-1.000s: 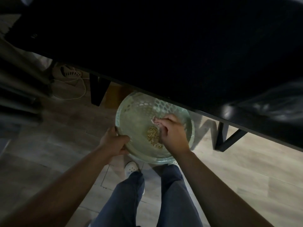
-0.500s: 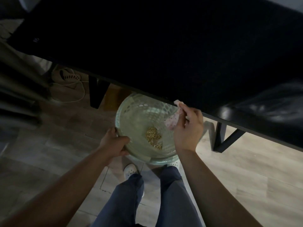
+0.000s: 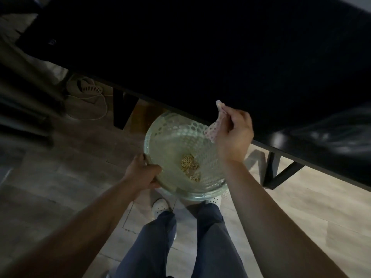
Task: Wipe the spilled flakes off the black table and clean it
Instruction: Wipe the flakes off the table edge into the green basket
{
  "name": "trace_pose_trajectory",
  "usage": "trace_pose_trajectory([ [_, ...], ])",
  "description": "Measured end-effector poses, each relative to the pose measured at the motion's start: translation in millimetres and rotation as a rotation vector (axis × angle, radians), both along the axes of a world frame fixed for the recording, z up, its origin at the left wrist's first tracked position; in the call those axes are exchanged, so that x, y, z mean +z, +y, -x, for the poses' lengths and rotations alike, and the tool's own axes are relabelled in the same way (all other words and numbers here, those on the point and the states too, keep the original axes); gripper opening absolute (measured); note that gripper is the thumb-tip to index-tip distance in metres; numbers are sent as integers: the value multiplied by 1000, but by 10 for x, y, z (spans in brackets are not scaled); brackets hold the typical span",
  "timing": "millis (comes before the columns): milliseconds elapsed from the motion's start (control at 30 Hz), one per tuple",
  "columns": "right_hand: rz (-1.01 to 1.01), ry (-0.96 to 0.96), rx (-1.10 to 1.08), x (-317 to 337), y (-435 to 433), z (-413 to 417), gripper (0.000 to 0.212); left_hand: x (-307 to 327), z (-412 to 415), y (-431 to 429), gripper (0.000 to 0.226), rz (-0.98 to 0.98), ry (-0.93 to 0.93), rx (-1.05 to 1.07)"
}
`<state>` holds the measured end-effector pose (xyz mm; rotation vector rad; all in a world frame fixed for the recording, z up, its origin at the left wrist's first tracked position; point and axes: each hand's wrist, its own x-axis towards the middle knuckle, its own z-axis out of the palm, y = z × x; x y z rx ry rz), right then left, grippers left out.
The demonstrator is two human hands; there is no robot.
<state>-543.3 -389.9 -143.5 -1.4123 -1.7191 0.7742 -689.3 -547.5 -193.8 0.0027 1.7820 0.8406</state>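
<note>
Black table over wood floor; hands hold basket, cloth.

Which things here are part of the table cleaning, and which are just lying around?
In the job: black table, pale green perforated plastic basket gripped by the left hand, tan flakes inside it, dotted pink cloth pinched by the right hand.
Lying about: beige sandal and thin white cord on the floor.

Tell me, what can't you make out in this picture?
Head view:
- black table: top too dark to tell whether it is clean.
- shiny object at right: blurred, cut off by the edge.
- cloth: partly hidden inside the right hand.
- basket: far right rim hidden behind that hand.
</note>
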Motion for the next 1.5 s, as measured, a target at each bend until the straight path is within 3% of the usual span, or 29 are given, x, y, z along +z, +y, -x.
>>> trace_pose_trajectory([
  [367,3,-87,340,-304,-312,329,22,-39,117,13,52,8,-14,39],
  [633,146,-202,417,-433,-602,-32,18,-96,158,-29,52,-1,-13,13],
  [767,226,-249,353,-443,-710,-349,16,-166,89,-70,55,4,-7,-32],
  [1000,297,-137,150,-456,-932,-1049,19,-249,-275,-54,77,31,37,-159],
  [1500,322,62,-253,-1018,-1297,-3249,23,-1194,-2255,-36,51,46,61,-253],
])
